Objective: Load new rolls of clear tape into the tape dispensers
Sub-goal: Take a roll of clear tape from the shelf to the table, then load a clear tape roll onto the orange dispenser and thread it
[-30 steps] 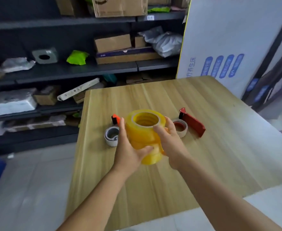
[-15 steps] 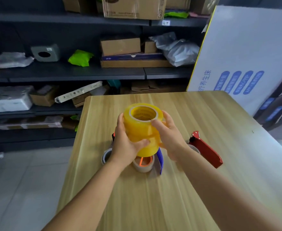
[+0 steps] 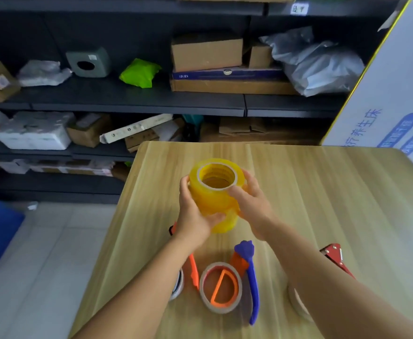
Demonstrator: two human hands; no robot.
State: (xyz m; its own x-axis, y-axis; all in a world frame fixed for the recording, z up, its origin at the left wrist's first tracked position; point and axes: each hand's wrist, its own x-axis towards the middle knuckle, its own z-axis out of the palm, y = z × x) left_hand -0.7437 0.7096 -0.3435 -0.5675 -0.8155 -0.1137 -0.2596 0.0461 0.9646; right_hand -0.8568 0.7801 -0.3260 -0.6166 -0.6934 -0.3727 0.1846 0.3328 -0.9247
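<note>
both hands curl round a tall yellowish stack of clear tape rolls (image 3: pixel 215 194), held above the light wooden counter (image 3: pixel 322 204): left hand (image 3: pixel 194 216) grip wraps its side, right hand (image 3: pixel 252 206) grip likewise. blue-handled orange dispenser (image 3: pixel 248 272) lies nearer.

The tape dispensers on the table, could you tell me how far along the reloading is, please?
Nothing looks loaded yet. Both the left hand and right hand grip a stack of new tape rolls above the table. The orange-and-blue dispenser holds only a bare core; the red dispenser is mostly hidden by an arm. All loading remains.
</note>
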